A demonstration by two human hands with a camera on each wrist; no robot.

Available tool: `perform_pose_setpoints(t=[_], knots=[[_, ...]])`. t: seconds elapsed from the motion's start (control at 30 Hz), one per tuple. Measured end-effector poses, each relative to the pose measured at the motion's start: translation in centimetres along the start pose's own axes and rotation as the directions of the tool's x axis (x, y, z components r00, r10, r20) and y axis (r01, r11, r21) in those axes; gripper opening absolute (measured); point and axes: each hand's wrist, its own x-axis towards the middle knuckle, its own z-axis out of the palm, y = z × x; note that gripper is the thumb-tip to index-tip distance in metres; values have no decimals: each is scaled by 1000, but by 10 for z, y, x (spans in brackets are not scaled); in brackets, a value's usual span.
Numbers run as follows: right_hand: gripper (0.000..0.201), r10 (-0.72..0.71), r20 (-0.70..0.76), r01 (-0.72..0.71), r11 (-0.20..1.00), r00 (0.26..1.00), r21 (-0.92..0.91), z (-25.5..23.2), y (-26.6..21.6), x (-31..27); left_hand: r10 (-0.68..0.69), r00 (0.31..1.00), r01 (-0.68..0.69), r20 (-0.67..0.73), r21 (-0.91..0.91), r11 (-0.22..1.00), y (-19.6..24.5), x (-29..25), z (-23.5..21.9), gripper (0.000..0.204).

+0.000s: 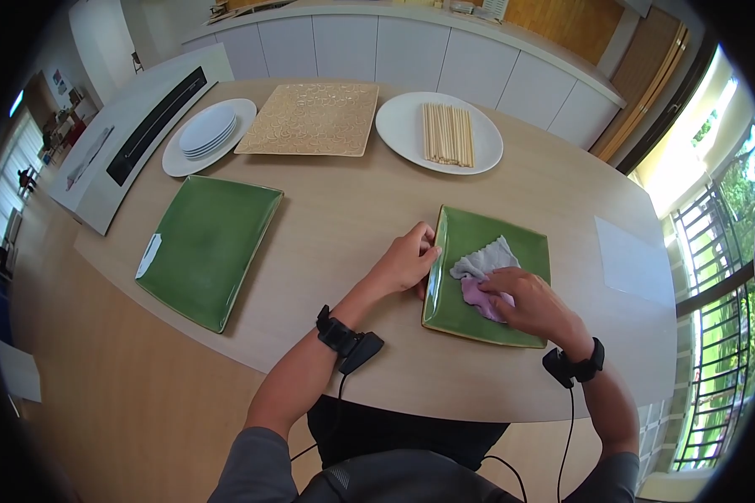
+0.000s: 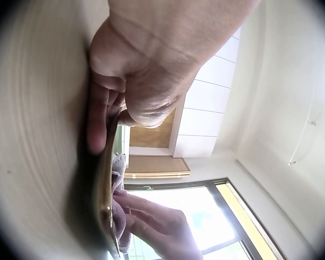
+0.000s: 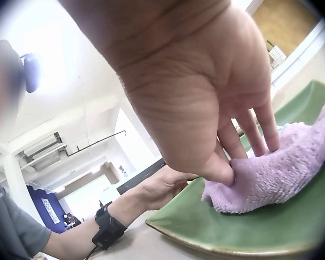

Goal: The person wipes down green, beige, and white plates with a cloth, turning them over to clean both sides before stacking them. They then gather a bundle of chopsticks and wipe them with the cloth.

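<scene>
A square green plate (image 1: 445, 314) with a brown rim lies in front of me, to the right. At its left edge my left hand (image 1: 404, 260) grips the rim, fingers under it and the thumb at the upper side, as the left wrist view shows. My right hand (image 1: 533, 302) holds a cloth (image 3: 276, 179) against the plate's upper face, thumb and fingertips dug into the fabric. The cloth is bunched, with a pinkish-purple part under the fingers and a grey part spread toward the far side.
A second green plate (image 1: 214, 243) lies to the left, with a white glare patch. Along the back are small stacked white plates (image 1: 207, 130) on a larger one, a beige textured square plate (image 1: 310, 117), and a white oval plate (image 1: 398, 126) bearing chopsticks (image 1: 449, 134). A translucent sheet (image 1: 633, 256) lies right.
</scene>
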Motion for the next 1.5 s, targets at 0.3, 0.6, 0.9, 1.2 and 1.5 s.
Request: perform_pose_setpoints(t=[0.3,0.6,0.9,1.2,1.5], knots=[[27,39,-68,-45,995,997,-91,5,10,25,5,1000,-5,12,4,1000,-1,0,-1,23],[28,178,-86,-193,952,980,-237,-11,20,18,10,1000,-10,5,6,1000,-3,1,-1,24],[28,108,4,-106,983,994,-150,-16,4,-15,10,1000,-10,9,-13,1000,2,-1,-1,22],[31,-124,-20,123,991,992,-60,8,-14,-8,40,999,-40,-4,14,999,-5,3,0,21],[29,-127,-81,118,987,989,-107,19,-3,35,93,995,-91,-42,53,994,-9,4,0,22]])
